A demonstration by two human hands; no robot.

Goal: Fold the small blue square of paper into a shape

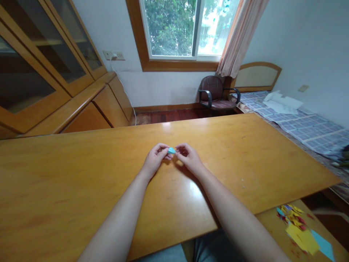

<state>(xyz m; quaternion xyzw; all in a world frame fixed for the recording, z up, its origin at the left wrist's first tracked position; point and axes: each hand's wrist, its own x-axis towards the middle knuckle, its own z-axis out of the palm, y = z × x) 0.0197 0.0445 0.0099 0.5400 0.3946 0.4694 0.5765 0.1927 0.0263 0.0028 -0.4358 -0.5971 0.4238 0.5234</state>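
A small piece of folded light-blue paper (171,150) is held just above the wooden table (81,182), between my two hands. My left hand (156,157) pinches its left end between thumb and fingers. On the other side, my right hand (188,154) has its thumb and fingertips closed at the paper's pointed right end. The lower fingers of both hands are partly hidden, and the folds are too small to make out.
On a lower surface at bottom right lie several small folded paper pieces (293,214), yellow sheets (302,238) and a light-blue sheet (323,245). A chair (215,92) stands beyond the table, a bed (313,125) to the right, and a cabinet (68,112) at left.
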